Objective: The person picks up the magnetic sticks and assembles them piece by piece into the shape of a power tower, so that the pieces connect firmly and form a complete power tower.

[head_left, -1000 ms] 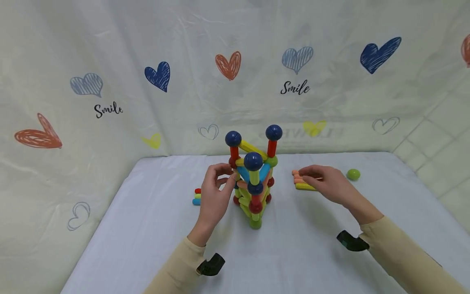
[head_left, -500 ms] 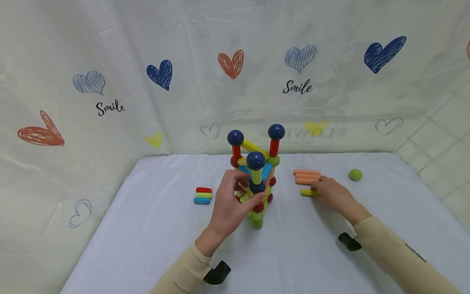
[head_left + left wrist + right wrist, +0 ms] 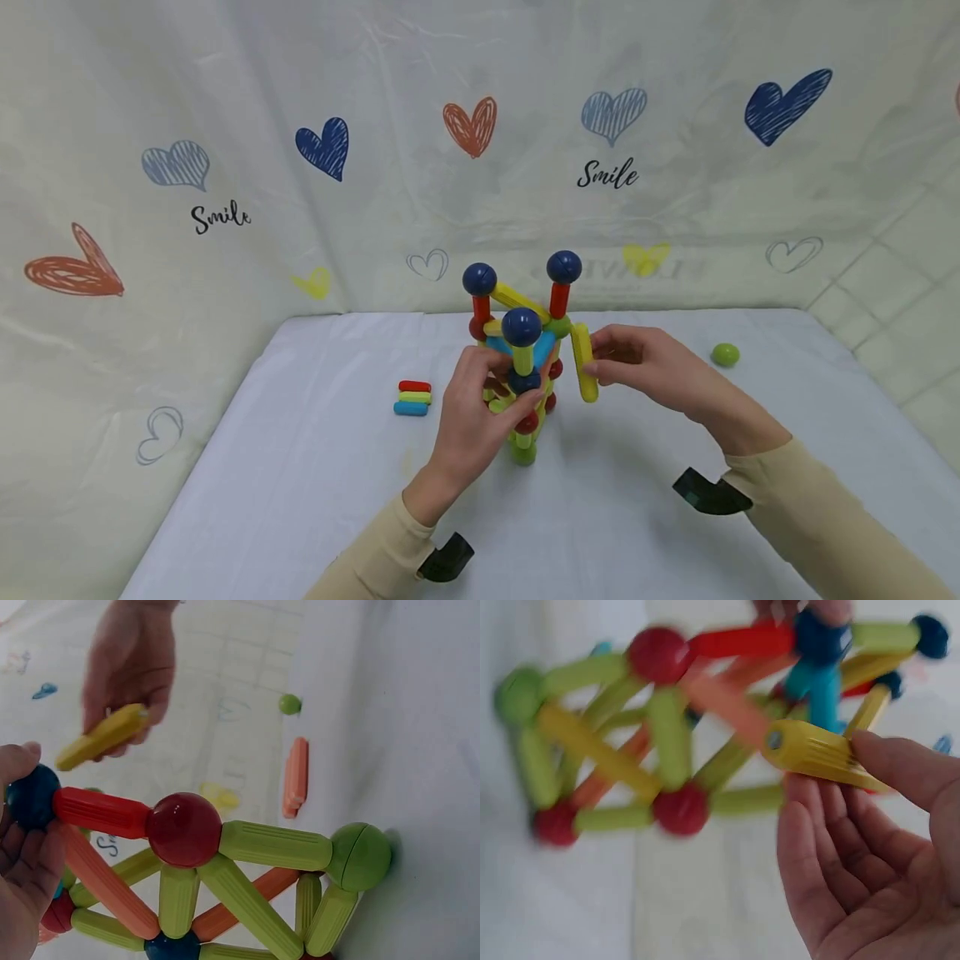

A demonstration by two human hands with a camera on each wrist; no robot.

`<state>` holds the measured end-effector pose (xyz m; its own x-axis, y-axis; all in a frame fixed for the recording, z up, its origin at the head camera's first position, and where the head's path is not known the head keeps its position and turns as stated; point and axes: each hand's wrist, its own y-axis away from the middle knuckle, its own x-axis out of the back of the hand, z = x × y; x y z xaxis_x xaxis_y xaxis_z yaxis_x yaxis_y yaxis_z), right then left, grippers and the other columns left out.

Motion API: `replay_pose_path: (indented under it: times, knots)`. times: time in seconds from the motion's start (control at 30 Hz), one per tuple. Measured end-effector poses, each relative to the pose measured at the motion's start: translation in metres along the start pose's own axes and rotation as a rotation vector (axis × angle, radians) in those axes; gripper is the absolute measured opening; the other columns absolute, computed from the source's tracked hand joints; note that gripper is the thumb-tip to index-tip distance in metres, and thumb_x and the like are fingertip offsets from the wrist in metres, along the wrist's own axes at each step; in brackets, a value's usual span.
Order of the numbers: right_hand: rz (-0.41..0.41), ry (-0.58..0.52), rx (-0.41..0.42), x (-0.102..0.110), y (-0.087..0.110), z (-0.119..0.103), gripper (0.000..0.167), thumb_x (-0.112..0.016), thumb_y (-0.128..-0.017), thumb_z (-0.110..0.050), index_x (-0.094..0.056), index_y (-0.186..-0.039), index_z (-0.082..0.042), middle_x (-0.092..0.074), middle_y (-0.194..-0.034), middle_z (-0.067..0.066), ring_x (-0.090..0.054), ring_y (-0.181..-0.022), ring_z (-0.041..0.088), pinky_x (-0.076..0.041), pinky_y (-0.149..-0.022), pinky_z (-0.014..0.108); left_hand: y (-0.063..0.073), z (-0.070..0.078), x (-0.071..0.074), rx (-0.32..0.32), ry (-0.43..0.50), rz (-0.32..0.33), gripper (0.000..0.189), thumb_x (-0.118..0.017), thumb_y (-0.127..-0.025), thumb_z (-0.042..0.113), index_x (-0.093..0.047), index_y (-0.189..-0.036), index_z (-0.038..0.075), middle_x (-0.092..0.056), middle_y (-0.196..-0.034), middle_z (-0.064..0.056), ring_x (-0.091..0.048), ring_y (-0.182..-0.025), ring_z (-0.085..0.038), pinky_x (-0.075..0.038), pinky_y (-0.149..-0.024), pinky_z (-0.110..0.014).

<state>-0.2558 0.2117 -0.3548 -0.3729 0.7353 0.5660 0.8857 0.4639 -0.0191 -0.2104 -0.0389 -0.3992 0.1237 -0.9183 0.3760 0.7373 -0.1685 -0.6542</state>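
Note:
A tower of magnetic rods and balls (image 3: 522, 440) stands upright on the table, with dark blue balls at its top. My left hand (image 3: 472, 408) is at the tower's near side; its thumb and fingers hold a blue ball (image 3: 34, 796) partway up. Just right of the tower, my right hand (image 3: 663, 371) pinches a yellow magnetic rod (image 3: 584, 364) between thumb and fingers. That rod is raised off the table and slants steeply. In the right wrist view its round metal end (image 3: 775, 740) faces the tower; from these angles I cannot tell whether they touch.
Left of the tower lie a short red rod (image 3: 414, 386), a light green rod (image 3: 415, 398) and a blue rod (image 3: 411, 409). A loose green ball (image 3: 725, 355) sits at the right. Orange rods (image 3: 297, 776) lie on the white tablecloth (image 3: 322, 500), hidden behind my right hand in the head view.
My right hand took the yellow rod from beside the orange rods, lifted it and brought it left to the tower. My left hand moved right along the tower onto the blue ball.

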Motion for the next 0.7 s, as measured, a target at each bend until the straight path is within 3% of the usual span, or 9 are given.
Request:
replay_pose_path:
  times: [0.1,0.27,0.7]
  knots:
    - [0.045,-0.088,-0.003,-0.003,0.0,-0.023,0.039,-0.064,-0.095,-0.037,-0.061,-0.122,-0.009,-0.069,-0.107,0.008,-0.066,-0.099,0.024,-0.053,-0.088,0.039,0.0,0.0,0.0,-0.006,-0.001,0.001,0.042,-0.081,-0.081,0.014,-0.053,-0.111,0.006,-0.051,-0.106,-0.005,-0.055,-0.092,-0.014,-0.057,-0.069,-0.037]
    - [0.083,-0.165,-0.085,-0.008,-0.004,-0.047,0.049,-0.062,-0.093,-0.048,-0.059,-0.127,-0.013,-0.068,-0.112,0.008,-0.065,-0.103,0.024,-0.046,-0.093,0.055,0.0,0.0,0.0,-0.017,-0.001,0.007,0.042,-0.081,-0.081,0.014,-0.053,-0.111,0.005,-0.05,-0.106,-0.006,-0.054,-0.091,-0.014,-0.057,-0.068,-0.034]
    - [0.105,-0.173,-0.129,-0.012,-0.013,-0.054,0.054,-0.063,-0.092,-0.049,-0.057,-0.132,-0.013,-0.067,-0.118,0.008,-0.066,-0.107,0.024,-0.043,-0.088,0.062,0.001,0.001,0.001,-0.009,-0.004,-0.003,0.04,-0.079,-0.083,0.015,-0.053,-0.113,0.006,-0.05,-0.106,-0.005,-0.054,-0.092,-0.013,-0.057,-0.071,-0.036]
